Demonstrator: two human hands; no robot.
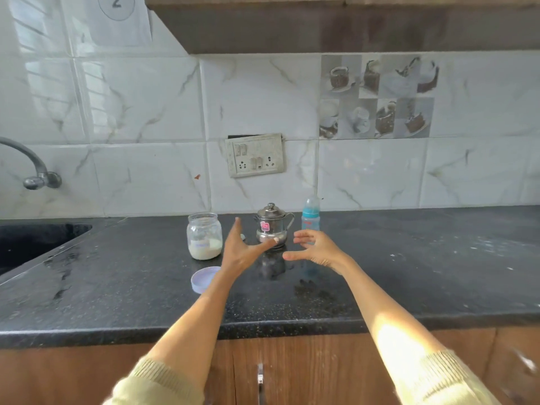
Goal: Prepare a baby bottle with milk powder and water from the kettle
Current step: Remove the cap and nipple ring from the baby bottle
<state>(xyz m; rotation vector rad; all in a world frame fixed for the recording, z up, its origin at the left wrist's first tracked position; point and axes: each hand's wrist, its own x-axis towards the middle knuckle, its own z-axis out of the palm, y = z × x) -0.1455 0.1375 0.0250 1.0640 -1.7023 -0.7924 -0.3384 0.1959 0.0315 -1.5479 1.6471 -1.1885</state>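
On the left we see the jar [204, 235] of milk powder standing open, its lid [204, 278] lying in front so the powder is free to reach. Our left hand [244, 249] hovers spread, holding nothing. Behind it stands the kettle [271, 226], lid on. Our right hand [317, 249] is open too, fingers loosely bent, probably reaching for the bottle [311, 213], which stands capped beside the kettle.

A large numeral "2" inside a drawn circle stands on the white paper sheet [109, 20] stuck to the wall tiles at upper left, while the pink sticker [265, 226] on the steel kettle [271, 226] is too small to read.
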